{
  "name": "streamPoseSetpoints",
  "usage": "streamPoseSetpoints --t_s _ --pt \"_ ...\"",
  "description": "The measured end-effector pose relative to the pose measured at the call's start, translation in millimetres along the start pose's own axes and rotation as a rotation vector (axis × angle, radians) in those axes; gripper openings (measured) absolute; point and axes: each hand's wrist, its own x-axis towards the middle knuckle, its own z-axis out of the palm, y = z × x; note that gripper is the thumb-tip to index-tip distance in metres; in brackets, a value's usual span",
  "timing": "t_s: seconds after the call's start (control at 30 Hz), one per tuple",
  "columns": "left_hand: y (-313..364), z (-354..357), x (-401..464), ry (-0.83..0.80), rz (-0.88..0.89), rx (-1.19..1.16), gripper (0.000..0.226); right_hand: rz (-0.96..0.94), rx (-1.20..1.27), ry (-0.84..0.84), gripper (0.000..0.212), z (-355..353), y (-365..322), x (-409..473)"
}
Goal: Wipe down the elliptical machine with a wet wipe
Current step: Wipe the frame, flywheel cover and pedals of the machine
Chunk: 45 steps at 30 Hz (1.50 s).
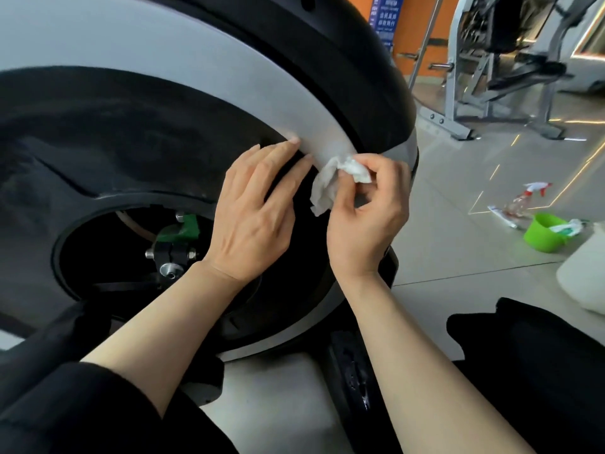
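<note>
A crumpled white wet wipe point(330, 181) is pinched between the thumb and curled fingers of the right hand point(366, 217), at the upper left of that hand, and is pressed against the pale grey curved band point(196, 70) of the elliptical machine's round flywheel housing, where the band bends down toward the floor. The loose lower part of the wipe hangs over the matte black inner panel point(131, 142) of the housing, just right of the left hand point(252, 221).

The left hand is laid flat on the black panel with its fingers straight and slightly spread; nothing is held by it, and its fingertips point(294, 142) are seen touching the inner edge of the grey band. Both bare forearms are extended up from the near edge of the view, out of black sleeves point(49, 404), and the right wrist is bent so that the knuckles are turned to the right.

The wipe is seen to be wrinkled and bunched, thicker at the pinched end and thinner where it hangs.

Below the left wrist, a round opening in the housing shows a green part point(183, 227) and metal bolts. On the pale tiled floor point(458, 191) to the right, well apart from the hands, a bright green plastic cup point(543, 232) and a clear spray bottle with a red and white trigger point(527, 199) are set near each other. Grey gym equipment point(491, 77) stands farther back.
</note>
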Motion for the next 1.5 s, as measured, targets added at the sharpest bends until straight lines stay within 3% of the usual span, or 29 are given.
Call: streamPoseSetpoints --t_s 0.1,0.23,0.4,0.57,0.77,0.93,1.1,1.27,1.4,1.5 --pt "-4 -4 3 0.047 -0.023 0.031 0.046 0.036 0.01 0.043 0.013 4 -4 -3" --pt "-9 -11 6 0.074 -0.039 0.047 0.048 -0.046 0.028 -0.04 0.012 13 -16 -1" --pt "-18 -25 9 0.095 -0.08 0.069 0.05 0.037 0.085 0.107 0.013 23 -26 19" --pt "-29 -39 11 0.12 -0.118 0.096 0.051 -0.063 0.065 -0.001 0.015 38 -44 9" --pt "-41 -55 12 0.152 -0.181 0.126 0.053 -0.008 0.126 0.063 0.017 50 -63 27" --pt "-48 -66 10 0.194 -0.246 0.145 0.059 -0.148 0.066 -0.048 0.016 65 -78 13" --pt "-57 -77 9 0.235 -0.286 0.157 0.058 -0.088 0.101 0.042 0.015 77 -93 26" --pt "-63 -86 7 0.233 -0.316 0.16 0.06 -0.213 0.066 -0.07 0.014 80 -93 15" --pt "-62 -91 5 0.219 -0.36 0.161 0.064 -0.16 0.129 0.005 0.008 88 -109 30" --pt "-66 -96 3 0.227 -0.391 0.17 0.065 -0.342 0.124 -0.129 0.005 93 -113 15"
